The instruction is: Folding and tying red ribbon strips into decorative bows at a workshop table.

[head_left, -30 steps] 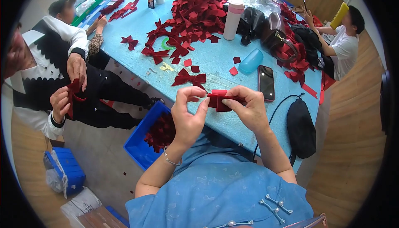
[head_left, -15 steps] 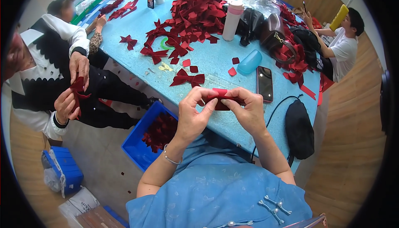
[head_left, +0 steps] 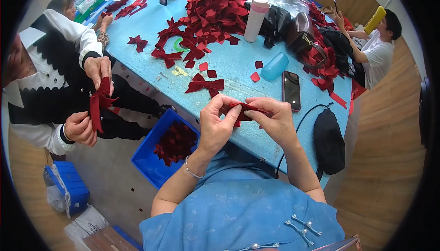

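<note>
Over the near edge of the blue table, my left hand (head_left: 219,117) and my right hand (head_left: 274,117) pinch a folded piece of red ribbon (head_left: 247,111) between thumbs and fingers. Both hands are closed on it, and the fingers hide part of its shape. Just beyond my left hand lies a finished-looking red bow (head_left: 204,85) on the table. A phone (head_left: 291,90) rests to the right of my right hand. Farther off, a large heap of dark red bows (head_left: 215,13) covers the middle of the table.
A blue bin (head_left: 149,152) holding red pieces stands on the floor left of my arm. On the table (head_left: 256,145) are a pale bottle (head_left: 255,19), a turquoise case (head_left: 275,66), a brown bag (head_left: 300,33) and a black pouch (head_left: 330,143). At left, a co-worker's hands (head_left: 87,127) hold a red bow.
The ribbon in my fingers has turned and folded narrower, with my fingertips shifted along it. The co-worker at left has moved their bow toward me and spread its tails.
</note>
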Available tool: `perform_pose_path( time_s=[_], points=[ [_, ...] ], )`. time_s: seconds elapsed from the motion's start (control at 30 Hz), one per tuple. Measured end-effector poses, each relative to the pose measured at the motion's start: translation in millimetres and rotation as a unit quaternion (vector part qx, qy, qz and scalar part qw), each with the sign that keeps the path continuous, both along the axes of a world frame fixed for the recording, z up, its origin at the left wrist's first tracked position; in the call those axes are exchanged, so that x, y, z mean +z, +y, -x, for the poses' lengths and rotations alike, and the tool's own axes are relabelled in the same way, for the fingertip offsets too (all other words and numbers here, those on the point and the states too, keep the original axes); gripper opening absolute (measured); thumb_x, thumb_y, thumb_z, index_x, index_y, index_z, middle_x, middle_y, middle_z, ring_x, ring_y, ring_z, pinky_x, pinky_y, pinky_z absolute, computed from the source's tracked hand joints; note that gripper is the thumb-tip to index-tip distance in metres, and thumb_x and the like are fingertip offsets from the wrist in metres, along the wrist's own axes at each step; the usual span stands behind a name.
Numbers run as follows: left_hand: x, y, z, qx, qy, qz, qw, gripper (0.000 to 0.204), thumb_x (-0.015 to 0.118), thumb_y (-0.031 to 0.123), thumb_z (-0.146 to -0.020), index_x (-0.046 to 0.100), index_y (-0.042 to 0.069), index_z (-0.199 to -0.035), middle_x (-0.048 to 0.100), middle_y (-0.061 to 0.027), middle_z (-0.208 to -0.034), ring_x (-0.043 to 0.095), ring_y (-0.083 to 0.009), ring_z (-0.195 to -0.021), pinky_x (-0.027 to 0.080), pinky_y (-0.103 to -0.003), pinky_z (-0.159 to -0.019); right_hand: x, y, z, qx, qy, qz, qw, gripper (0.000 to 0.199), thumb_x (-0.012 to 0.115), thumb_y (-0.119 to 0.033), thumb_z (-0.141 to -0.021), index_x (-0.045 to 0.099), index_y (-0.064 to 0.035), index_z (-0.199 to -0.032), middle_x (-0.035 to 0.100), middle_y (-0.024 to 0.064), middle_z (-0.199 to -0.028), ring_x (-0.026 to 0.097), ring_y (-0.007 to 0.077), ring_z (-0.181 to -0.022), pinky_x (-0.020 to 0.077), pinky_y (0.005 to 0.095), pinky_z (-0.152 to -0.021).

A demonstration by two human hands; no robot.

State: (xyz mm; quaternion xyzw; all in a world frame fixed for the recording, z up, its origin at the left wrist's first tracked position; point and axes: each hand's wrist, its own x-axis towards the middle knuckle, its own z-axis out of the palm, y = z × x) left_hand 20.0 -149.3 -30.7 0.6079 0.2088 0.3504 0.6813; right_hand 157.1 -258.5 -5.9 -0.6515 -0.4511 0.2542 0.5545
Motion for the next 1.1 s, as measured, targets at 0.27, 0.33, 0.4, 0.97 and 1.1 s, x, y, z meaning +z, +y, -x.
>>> perform_pose_path(
  time_s=[0.27,0.33,0.4,0.97,1.1],
  points=[
    [7.2,5.7,-7.9,-0.025,-0.019,0.062,0.998,0.006,0.067,0.003,-0.092,0.064,0.001,-0.096,0.063,-0.0013,-0.092,0.058,-0.0068,-0.084,0.048,-0.023,-0.075,1.8,4.8,2.3,-0.024,0.1,-0.007,0.995,0.014,0.071,-0.002,-0.087,0.073,0.0035,-0.099,0.072,0.0072,-0.086,0.069,0.01,-0.066,0.0484,0.0175,-0.049],
    [8.0,3.9,-7.4,0.052,-0.014,-0.054,0.997,0.009,0.069,0.005,-0.09,0.063,0.002,-0.096,0.062,-0.0036,-0.092,0.059,-0.0111,-0.084,0.048,-0.026,-0.075,1.3,6.4,2.2,-0.028,0.091,-0.032,0.995,0.013,0.071,-0.002,-0.087,0.073,0.0033,-0.098,0.072,0.0073,-0.085,0.069,0.0105,-0.065,0.0482,0.0172,-0.049],
    [10.3,2.8,-5.1,0.204,-0.002,-0.281,0.938,0.016,0.073,0.007,-0.085,0.062,0.003,-0.096,0.06,-0.0083,-0.092,0.06,-0.0196,-0.083,0.049,-0.031,-0.074,6.2,10.2,1.1,-0.029,0.085,-0.011,0.996,0.012,0.07,-0.003,-0.087,0.073,0.0032,-0.097,0.071,0.0077,-0.082,0.068,0.01,-0.063,0.0483,0.0181,-0.049],
    [-9.1,-2.3,20.4,0.047,-0.054,-0.025,0.997,0.011,0.071,0.008,-0.089,0.063,0.004,-0.095,0.055,-0.0041,-0.115,0.057,-0.0088,-0.098,0.05,-0.024,-0.076,7.0,16.3,21.7,0.021,0.134,-0.032,0.99,0.006,0.067,0.001,-0.088,0.07,0.0054,-0.092,0.066,0.0044,-0.072,0.058,0.0072,-0.054,0.0441,0.019,-0.049],
    [-14.5,5.1,26.8,0.036,-0.058,-0.024,0.997,0.011,0.071,0.008,-0.089,0.063,0.003,-0.095,0.056,-0.0049,-0.116,0.057,-0.0091,-0.098,0.05,-0.024,-0.077,5.9,21.3,28.0,0.02,0.124,-0.025,0.992,0.006,0.067,0.001,-0.088,0.07,0.0053,-0.091,0.066,0.0044,-0.072,0.058,0.007,-0.054,0.0442,0.0186,-0.049]
  ],
)
